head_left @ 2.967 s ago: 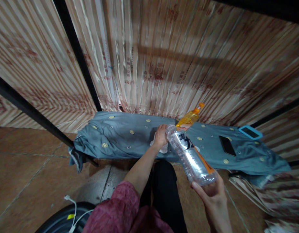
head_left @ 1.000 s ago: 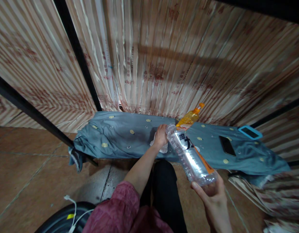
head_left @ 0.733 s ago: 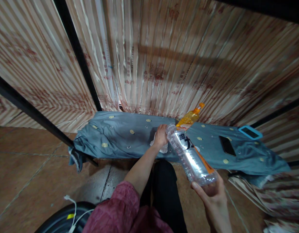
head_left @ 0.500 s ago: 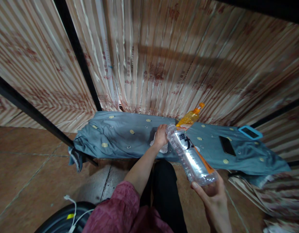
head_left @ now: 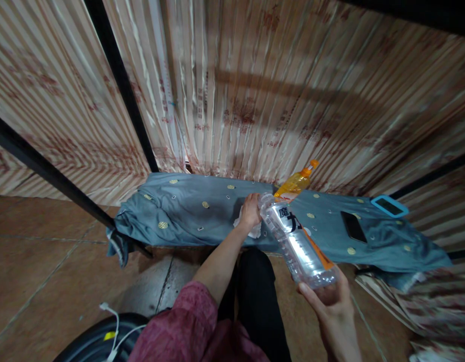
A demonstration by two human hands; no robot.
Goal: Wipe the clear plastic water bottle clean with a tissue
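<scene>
Bottle [head_left: 297, 243] is clear plastic with an orange-edged label, tilted, right hand [head_left: 332, 306] wrapped round its base. Left hand [head_left: 250, 212] clutches white tissue [head_left: 255, 230] at its neck, over the blue cloth [head_left: 190, 211].

One head-worn camera looks forward and down, close over the cloth-covered ledge [head_left: 202, 213].

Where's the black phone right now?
The black phone lies flat on the blue-grey cloth, on the right side of the head view, between the clear bottle held in the right hand and the blue-framed device.
</scene>
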